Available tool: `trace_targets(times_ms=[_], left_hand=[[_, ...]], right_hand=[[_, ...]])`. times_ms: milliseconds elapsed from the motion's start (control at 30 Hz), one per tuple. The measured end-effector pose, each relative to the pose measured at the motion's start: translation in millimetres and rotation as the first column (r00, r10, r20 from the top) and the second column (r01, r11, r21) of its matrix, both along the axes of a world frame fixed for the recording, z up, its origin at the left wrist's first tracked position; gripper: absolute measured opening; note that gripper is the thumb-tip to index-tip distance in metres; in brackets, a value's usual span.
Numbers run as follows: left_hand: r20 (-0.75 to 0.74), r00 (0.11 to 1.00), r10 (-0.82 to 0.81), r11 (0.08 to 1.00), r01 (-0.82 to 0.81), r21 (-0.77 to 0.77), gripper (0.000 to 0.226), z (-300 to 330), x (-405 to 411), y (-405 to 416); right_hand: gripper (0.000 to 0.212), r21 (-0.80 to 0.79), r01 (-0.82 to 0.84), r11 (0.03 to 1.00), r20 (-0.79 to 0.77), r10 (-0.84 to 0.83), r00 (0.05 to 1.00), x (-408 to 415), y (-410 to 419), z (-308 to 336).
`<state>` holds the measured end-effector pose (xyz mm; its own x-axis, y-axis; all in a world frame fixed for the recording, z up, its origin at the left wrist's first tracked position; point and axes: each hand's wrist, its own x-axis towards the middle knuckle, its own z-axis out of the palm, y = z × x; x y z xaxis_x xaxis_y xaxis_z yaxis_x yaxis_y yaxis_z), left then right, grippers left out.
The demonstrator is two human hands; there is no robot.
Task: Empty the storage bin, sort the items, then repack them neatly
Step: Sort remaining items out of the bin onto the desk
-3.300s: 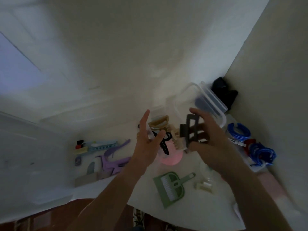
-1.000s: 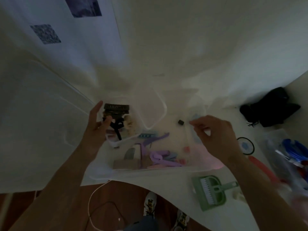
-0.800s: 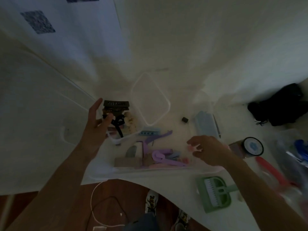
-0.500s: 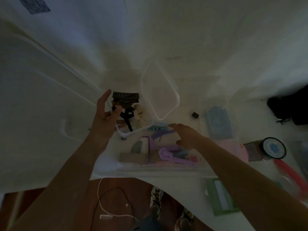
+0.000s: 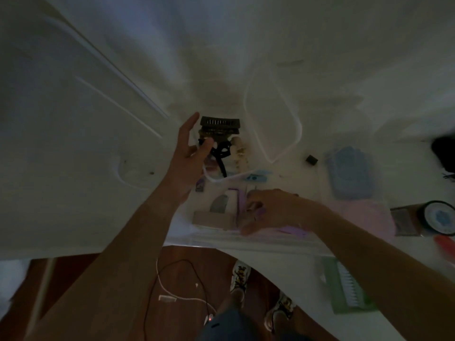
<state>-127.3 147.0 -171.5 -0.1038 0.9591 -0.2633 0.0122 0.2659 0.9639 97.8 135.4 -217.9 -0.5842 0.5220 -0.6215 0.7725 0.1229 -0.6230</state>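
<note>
My left hand point(image 5: 190, 156) holds up a small clear tub point(image 5: 216, 175) by its side, near the wall. A dark claw clip point(image 5: 219, 124) tops the hair clips heaped in it. My right hand point(image 5: 273, 209) reaches down into the clear storage bin point(image 5: 248, 239) on the white table, fingers curled round a purple plastic piece point(image 5: 261, 211). Also in the bin are a brown box point(image 5: 211, 219), a grey piece point(image 5: 219, 205) and more purple pieces point(image 5: 293, 230). A clear lid point(image 5: 270, 124) leans against the wall behind.
Right of the bin lie a blue pack point(image 5: 349, 168), a pink cloth point(image 5: 359, 214), a tape roll point(image 5: 439, 217) and a small black cube point(image 5: 311, 159). A green dustpan with brush point(image 5: 349, 289) sits near the table's front edge. A cable point(image 5: 177, 279) trails on the floor.
My right hand has dropped further into the bin and closed on the purple piece. The left hand keeps the small tub of clips raised in the same spot.
</note>
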Motion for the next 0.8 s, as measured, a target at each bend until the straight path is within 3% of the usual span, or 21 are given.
trace_targets(times_ms=[167, 333, 467, 533, 600, 633, 700, 767, 800], left_hand=[[0.011, 1.000, -0.018, 1.000, 0.018, 0.005, 0.057, 2, 0, -2], [0.037, 0.999, -0.024, 1.000, 0.024, 0.004, 0.058, 1, 0, -4], [0.029, 0.999, -0.033, 0.999, 0.033, 0.014, 0.057, 1, -2, -5], [0.046, 0.999, -0.022, 1.000, 0.021, 0.012, 0.056, 2, -3, -5], [0.055, 0.998, -0.020, 1.000, 0.019, 0.016, 0.057, 1, -5, -6], [0.050, 0.999, -0.023, 1.000, 0.022, 0.019, 0.057, 1, -6, -6], [0.043, 0.999, -0.023, 1.000, 0.023, 0.019, 0.056, 0, -8, -6], [0.040, 0.999, -0.024, 1.000, 0.023, 0.018, 0.056, -1, -10, -7], [0.042, 0.999, -0.027, 0.999, 0.027, 0.021, 0.056, -2, -11, -7]], right_hand=[[0.027, 0.277, 0.015, 0.961, 0.150, -0.058, 0.987, 34, 31, -8], [0.032, 0.436, 0.315, 0.843, 0.074, -0.382, 0.921, 72, 61, -24], [0.044, 0.550, 0.246, 0.798, 0.134, -0.374, 0.918, 82, 66, -33], [0.051, 0.663, 0.217, 0.716, 0.128, -0.394, 0.910, 81, 58, -31], [0.040, 0.740, 0.185, 0.647, 0.073, -0.350, 0.934, 74, 47, -31], [0.033, 0.735, 0.143, 0.662, 0.062, -0.276, 0.959, 69, 42, -32], [0.022, 0.596, -0.003, 0.803, 0.145, -0.104, 0.984, 62, 32, -40], [0.030, 0.259, -0.302, 0.918, 0.297, 0.222, 0.929, 59, 22, -45], [0.042, 0.118, -0.352, 0.929, 0.357, 0.291, 0.888, 60, 19, -47]])
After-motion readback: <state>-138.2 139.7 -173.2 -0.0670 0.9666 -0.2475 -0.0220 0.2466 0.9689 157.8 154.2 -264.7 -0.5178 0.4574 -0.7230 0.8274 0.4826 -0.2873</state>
